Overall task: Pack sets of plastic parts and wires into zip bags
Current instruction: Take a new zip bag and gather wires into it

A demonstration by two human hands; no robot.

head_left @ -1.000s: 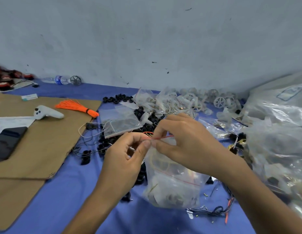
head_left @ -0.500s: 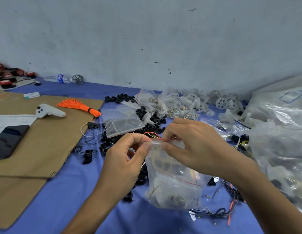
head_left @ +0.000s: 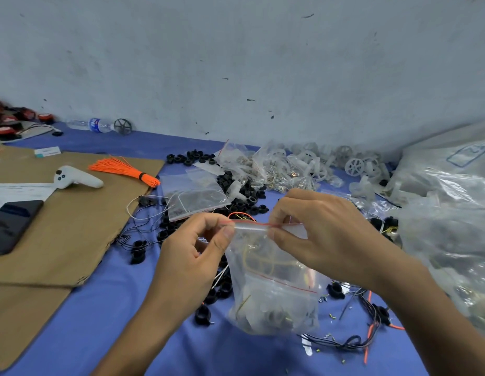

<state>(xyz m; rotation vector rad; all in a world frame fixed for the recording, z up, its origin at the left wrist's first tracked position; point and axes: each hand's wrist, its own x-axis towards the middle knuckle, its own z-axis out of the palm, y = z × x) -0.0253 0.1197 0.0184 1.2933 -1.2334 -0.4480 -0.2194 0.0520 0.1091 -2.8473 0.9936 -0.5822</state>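
Observation:
A clear zip bag (head_left: 274, 291) with a red seal line hangs in front of me, filled with plastic parts and yellow wires. My left hand (head_left: 192, 256) pinches the left end of its zip strip between thumb and forefinger. My right hand (head_left: 314, 234) pinches the strip further right. The bag's bottom rests on the blue cloth (head_left: 105, 316). Loose black plastic rings (head_left: 241, 196) and thin wires (head_left: 146, 215) lie scattered behind and under the bag. More wires (head_left: 355, 340), black and orange, lie at the lower right.
Brown cardboard (head_left: 73, 229) at the left carries a white controller (head_left: 73, 180), a dark phone (head_left: 10, 223) and an orange wire bundle (head_left: 124, 169). Empty zip bags (head_left: 195, 194), white plastic wheels (head_left: 355, 165) and large plastic sacks (head_left: 453, 213) crowd the back and right. A water bottle (head_left: 92, 124) lies by the wall.
My two hands have drawn apart along the top of the bag, the right thumb and finger sliding rightwards on the zip strip. The bag has stayed in place.

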